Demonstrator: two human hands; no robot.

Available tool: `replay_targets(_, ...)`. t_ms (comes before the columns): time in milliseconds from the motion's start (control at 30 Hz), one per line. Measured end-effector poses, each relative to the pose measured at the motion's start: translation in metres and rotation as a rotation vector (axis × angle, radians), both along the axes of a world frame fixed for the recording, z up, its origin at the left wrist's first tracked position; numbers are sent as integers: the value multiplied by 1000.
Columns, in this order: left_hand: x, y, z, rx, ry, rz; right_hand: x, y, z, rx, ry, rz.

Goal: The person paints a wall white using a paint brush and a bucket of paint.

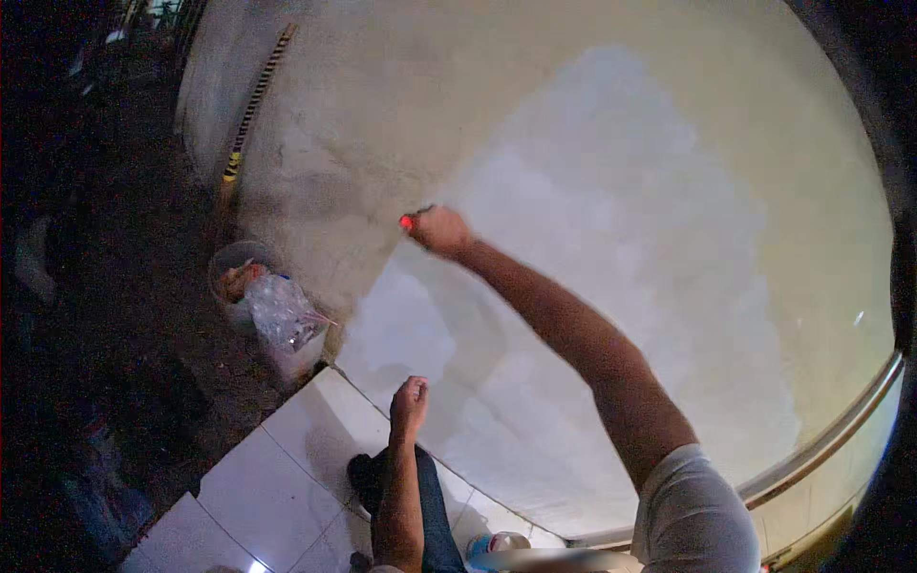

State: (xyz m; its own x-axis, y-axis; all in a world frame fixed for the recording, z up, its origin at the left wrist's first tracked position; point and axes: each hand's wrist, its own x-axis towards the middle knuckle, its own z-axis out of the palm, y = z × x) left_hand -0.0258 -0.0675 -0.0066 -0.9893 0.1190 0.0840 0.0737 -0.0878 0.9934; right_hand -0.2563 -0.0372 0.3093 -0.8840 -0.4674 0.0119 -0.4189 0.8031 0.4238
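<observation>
My right arm stretches up and to the left across a wall (793,191) that carries a large whitish patch (611,191) over its beige surface. At the patch's left border my right hand (443,231) is closed around a tool with a bright red end (407,222). The rest of that tool is hidden by the hand and blur, so its kind does not show. Lower down, my left hand (411,401) is held in front of the wall's foot, its fingers curled in, with nothing visible in them.
White floor tiles (277,487) meet the wall below. A bucket (320,358) with a clear plastic bag (282,310) stands left of the tiles, beside dark ground. A black-and-yellow striped pole (256,100) leans at the upper left. Near my legs is a small tub (482,546).
</observation>
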Motion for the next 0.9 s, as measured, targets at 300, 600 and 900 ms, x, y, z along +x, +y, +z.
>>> replay_targets(300,-1,7,-14,-36,-37,-42,41,-35,300,383,798,209)
replay_targets(600,11,3,4,80,44,41,24,-21,55,580,409,249)
replay_targets(900,-6,5,-7,-188,-27,-150,139,50,-32,-860,-194,69)
